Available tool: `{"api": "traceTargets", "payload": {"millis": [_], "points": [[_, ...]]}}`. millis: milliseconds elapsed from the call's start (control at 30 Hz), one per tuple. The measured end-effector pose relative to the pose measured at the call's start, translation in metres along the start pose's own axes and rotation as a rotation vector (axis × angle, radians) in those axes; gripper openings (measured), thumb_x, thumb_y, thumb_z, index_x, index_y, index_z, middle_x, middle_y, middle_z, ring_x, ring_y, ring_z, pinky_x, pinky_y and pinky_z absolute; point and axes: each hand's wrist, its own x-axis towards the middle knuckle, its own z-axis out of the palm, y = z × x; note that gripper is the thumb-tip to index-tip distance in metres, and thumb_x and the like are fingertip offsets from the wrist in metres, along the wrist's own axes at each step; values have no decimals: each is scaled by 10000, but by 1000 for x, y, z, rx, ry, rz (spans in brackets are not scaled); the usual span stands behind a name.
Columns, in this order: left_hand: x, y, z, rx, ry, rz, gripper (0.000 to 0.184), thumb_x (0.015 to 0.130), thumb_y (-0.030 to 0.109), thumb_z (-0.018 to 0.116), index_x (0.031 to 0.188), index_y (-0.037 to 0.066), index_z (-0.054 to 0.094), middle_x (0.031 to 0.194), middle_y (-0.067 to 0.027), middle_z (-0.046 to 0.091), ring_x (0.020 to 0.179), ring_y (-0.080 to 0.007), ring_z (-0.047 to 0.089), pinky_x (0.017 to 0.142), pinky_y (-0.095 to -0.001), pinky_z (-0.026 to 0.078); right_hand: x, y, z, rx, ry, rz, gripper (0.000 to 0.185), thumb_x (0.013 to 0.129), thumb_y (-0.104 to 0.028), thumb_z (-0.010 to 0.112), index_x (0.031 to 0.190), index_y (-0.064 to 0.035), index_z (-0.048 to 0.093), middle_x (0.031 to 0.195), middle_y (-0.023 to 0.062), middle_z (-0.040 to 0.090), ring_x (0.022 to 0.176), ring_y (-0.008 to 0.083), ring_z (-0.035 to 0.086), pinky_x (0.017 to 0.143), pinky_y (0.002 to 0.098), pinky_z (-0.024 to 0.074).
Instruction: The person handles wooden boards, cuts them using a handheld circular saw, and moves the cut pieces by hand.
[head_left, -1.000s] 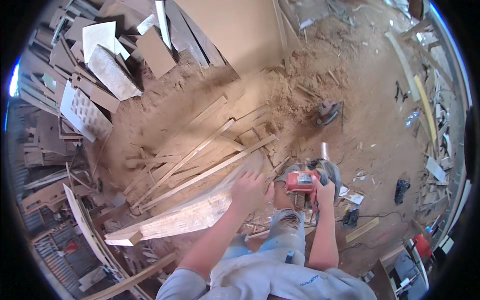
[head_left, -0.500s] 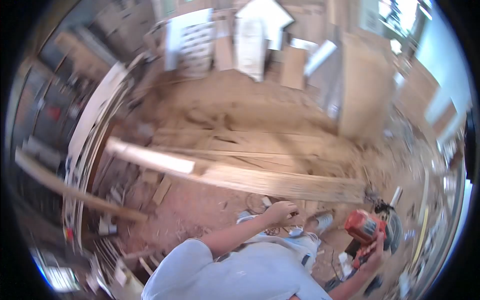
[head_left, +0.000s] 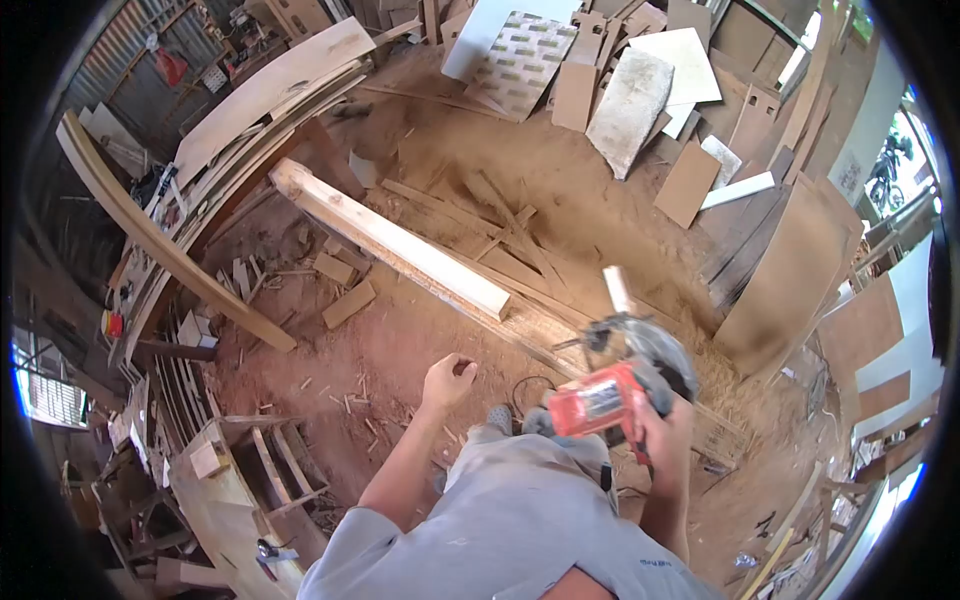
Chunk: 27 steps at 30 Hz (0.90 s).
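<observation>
My right hand (head_left: 668, 430) grips the handle of a red circular saw (head_left: 598, 400). Its grey metal guard (head_left: 665, 352), slightly blurred, overhangs the near part of a long wooden beam (head_left: 548, 340); whether the saw touches the wood I cannot tell. A pale, clean-faced length of timber (head_left: 410, 245) lies along the beam's far part, its cut end close to the saw. Off to the left, my left hand (head_left: 450, 382) is held over the dirt floor with its fingers curled, nothing visible in them, apart from the beam.
Stacked curved boards (head_left: 265, 100) stand at the left, with a long bent plank (head_left: 165, 245) leaning there. Small wood blocks (head_left: 348, 304) lie on the floor. Sawdust (head_left: 600, 240) covers the ground beyond the beam. Leaning panels (head_left: 525, 60) fill the back; a brown sheet (head_left: 795, 280) stands right.
The saw in my right hand has come up and leftward, from beside my leg to over the beam. My left hand has shifted left. The view has turned and become sharper.
</observation>
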Motion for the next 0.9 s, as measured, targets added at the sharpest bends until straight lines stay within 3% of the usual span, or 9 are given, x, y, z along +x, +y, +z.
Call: {"api": "traceTargets", "payload": {"millis": [33, 67, 167, 267, 400, 567, 633, 800, 900], "points": [[-3, -4, 1, 0, 1, -1, 273, 965, 275, 759, 1083, 30, 791, 1014, -165, 812, 965, -272, 796, 876, -384, 612, 13, 5, 11, -21, -51, -32, 242, 1042, -158, 692, 829, -46, 674, 597, -31, 560, 510, 56, 488, 493, 264, 374], [-7, -5, 1, 3, 3, -2, 275, 963, 274, 761, 1091, 32, 789, 1017, -166, 811, 968, -273, 796, 880, -383, 612, 25, 12, 16, 72, -177, 24, 230, 993, -180, 762, 1129, 1, 805, 767, -43, 671, 668, 50, 554, 604, 268, 463], [-10, -13, 6, 3, -14, -28, 285, 962, 270, 768, 1109, 27, 784, 1024, -163, 812, 970, -259, 795, 890, -379, 611, 48, -9, 45, -66, -316, -47, 288, 969, -230, 798, 1117, 17, 797, 820, 53, 773, 742, 119, 692, 684, 329, 549], [-12, -27, 17, -75, -19, -93, 296, 976, 266, 772, 1115, 4, 777, 1029, -151, 814, 968, -223, 787, 892, -367, 608, 74, 14, 70, -108, -384, -191, 387, 927, -322, 835, 1087, 29, 791, 872, 169, 800, 793, 254, 788, 743, 382, 595], [8, -21, 17, -280, -14, -173, 297, 1036, 229, 729, 1143, -48, 746, 1003, -120, 800, 926, -172, 753, 855, -335, 599, 98, 26, 98, -189, -451, -258, 503, 883, -448, 839, 1054, 22, 789, 907, 241, 777, 870, 413, 770, 781, 455, 608], [64, -2, 32, -658, 56, -248, 327, 1077, 255, 693, 1199, -47, 726, 1071, -95, 776, 946, -139, 708, 858, -293, 570, 117, 29, 122, -334, -515, -318, 519, 871, -482, 833, 1072, -6, 790, 912, 235, 777, 880, 432, 761, 795, 492, 606], [85, 11, 30, -542, -5, -329, 403, 1093, 320, 670, 1217, -61, 714, 1093, -90, 766, 953, -133, 687, 860, -291, 558, 122, 23, 132, -351, -551, -329, 508, 870, -474, 836, 1068, -9, 791, 917, 234, 778, 881, 438, 760, 798, 497, 605], [124, 27, 41, -545, 25, -468, 454, 1030, 408, 740, 994, -43, 771, 814, -10, 671, 728, -108, 576, 645, -303, 466, 128, -5, 144, -383, -662, -157, 548, 858, -416, 862, 1133, 50, 777, 1002, 267, 783, 963, 402, 775, 874, 442, 595], [139, -8, 63, -510, 94, -471, 568, 956, 526, 779, 908, -40, 805, 749, -92, 733, 732, -164, 677, 676, -356, 540, 129, -14, 153, -421, -674, -92, 528, 849, -363, 883, 1111, 80, 769, 993, 252, 792, 938, 345, 782, 861, 420, 583]]}}
